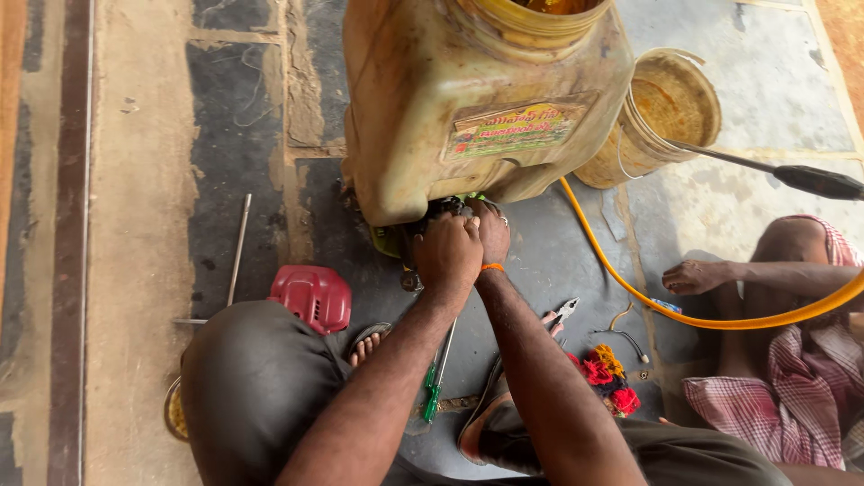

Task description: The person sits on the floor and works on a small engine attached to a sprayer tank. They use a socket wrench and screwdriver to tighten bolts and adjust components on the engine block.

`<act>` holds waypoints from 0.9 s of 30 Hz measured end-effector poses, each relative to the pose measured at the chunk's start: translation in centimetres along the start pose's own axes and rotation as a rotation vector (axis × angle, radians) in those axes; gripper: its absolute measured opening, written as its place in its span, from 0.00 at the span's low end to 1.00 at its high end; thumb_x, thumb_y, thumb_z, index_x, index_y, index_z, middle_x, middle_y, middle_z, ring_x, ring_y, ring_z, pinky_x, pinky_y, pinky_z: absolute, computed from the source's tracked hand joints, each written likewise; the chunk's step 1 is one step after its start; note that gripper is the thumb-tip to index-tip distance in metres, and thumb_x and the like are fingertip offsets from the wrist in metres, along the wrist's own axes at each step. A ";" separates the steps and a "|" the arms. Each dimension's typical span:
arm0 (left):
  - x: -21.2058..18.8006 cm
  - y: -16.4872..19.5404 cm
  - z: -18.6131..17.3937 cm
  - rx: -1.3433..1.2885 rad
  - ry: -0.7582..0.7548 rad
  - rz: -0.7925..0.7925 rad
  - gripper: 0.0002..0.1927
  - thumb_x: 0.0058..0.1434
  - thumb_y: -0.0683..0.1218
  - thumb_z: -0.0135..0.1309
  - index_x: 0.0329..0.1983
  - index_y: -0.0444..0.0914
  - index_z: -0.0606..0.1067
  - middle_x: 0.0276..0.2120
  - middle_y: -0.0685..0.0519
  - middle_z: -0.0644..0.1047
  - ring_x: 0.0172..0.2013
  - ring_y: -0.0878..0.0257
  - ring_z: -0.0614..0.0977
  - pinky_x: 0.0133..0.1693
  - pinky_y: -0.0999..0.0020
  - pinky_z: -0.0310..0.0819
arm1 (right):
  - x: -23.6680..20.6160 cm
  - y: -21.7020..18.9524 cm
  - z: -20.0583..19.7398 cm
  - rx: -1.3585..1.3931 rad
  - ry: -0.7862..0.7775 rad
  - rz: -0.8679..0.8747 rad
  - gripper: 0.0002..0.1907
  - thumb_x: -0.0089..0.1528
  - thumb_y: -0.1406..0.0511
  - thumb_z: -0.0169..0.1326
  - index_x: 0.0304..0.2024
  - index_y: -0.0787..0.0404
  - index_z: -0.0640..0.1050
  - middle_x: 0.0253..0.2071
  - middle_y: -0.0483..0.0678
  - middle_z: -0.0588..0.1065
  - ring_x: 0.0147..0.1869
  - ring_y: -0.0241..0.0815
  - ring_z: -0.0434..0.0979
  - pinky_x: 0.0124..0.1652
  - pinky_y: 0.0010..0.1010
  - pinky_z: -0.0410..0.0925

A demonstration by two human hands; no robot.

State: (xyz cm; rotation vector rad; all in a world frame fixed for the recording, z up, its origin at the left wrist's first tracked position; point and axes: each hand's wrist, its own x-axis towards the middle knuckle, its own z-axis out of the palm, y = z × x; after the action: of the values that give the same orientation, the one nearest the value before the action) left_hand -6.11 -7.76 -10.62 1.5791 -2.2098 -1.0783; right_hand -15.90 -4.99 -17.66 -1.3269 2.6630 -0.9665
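Observation:
A large, dirty yellow sprayer tank (468,99) stands on the floor in front of me. My left hand (447,252) and my right hand (490,229) are pressed together under the tank's lower edge, fingers curled on dark engine parts (430,214) there. What the fingers grip is hidden by the hands and the tank. An orange band (491,267) sits on my right wrist.
A red engine cover (311,295) lies left of my knee, a green-handled screwdriver (436,387) and pliers (564,311) lie between my feet. A yellow bucket (661,112), orange hose (630,283), metal rod (238,252) and a seated person's hand (693,276) are nearby.

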 end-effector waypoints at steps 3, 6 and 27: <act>-0.8 -2.1 -2.4 -0.020 -0.007 -0.095 0.29 0.72 0.65 0.38 0.52 0.41 0.80 0.52 0.45 0.80 0.55 0.45 0.79 0.64 0.43 0.64 | 0.4 -0.8 1.1 -0.193 -0.076 0.203 0.16 0.61 0.53 0.59 0.40 0.58 0.82 0.46 0.54 0.80 0.53 0.59 0.77 0.51 0.50 0.69; -0.1 -5.3 -2.1 -0.050 0.195 -0.129 0.39 0.67 0.70 0.42 0.61 0.33 0.72 0.61 0.37 0.72 0.61 0.41 0.73 0.59 0.36 0.59 | 0.8 -1.6 1.4 -0.187 -0.113 0.245 0.21 0.56 0.49 0.62 0.37 0.59 0.82 0.42 0.54 0.81 0.52 0.58 0.77 0.52 0.49 0.67; 4.0 -9.8 0.9 -0.161 0.059 0.009 0.44 0.61 0.79 0.38 0.52 0.39 0.81 0.38 0.39 0.83 0.42 0.43 0.84 0.44 0.51 0.79 | 1.1 1.3 1.7 0.157 -0.109 0.257 0.18 0.61 0.55 0.62 0.45 0.60 0.82 0.43 0.57 0.81 0.46 0.59 0.82 0.46 0.44 0.72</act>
State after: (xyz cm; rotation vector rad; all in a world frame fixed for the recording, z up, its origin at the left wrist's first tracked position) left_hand -1.06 -12.44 -18.73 1.5120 -2.0344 -1.1602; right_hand -17.07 -6.08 -19.45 -0.9496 2.5346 -1.0129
